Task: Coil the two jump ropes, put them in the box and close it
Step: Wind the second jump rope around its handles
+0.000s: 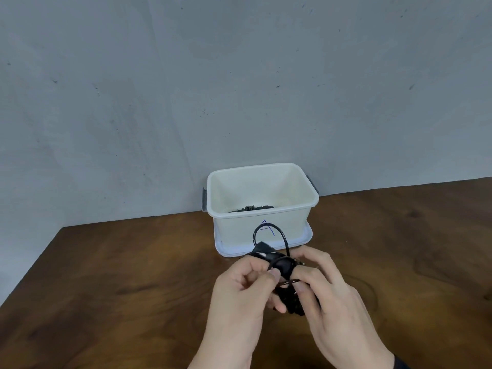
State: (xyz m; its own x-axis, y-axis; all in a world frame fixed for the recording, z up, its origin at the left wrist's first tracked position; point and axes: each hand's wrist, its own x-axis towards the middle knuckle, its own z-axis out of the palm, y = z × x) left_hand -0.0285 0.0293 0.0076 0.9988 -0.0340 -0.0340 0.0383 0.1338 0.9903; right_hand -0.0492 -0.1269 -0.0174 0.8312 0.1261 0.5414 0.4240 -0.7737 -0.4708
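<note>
Both grips closing on one black jump rope (pixel 282 265)

We are pinching its coils between left hand (pixel 241 291) and right hand (pixel 327 286), just before the open white box (pixel 262 209) on the wooden surface (pixel 119 275).

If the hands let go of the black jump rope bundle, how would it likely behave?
The jump rope cord looks thin and springy: one loop arches free above the left hand and right hand, so coils would probably spring loose. It seems light, as fingertips alone pinch it. The bundle would likely flop rather than roll.
</note>
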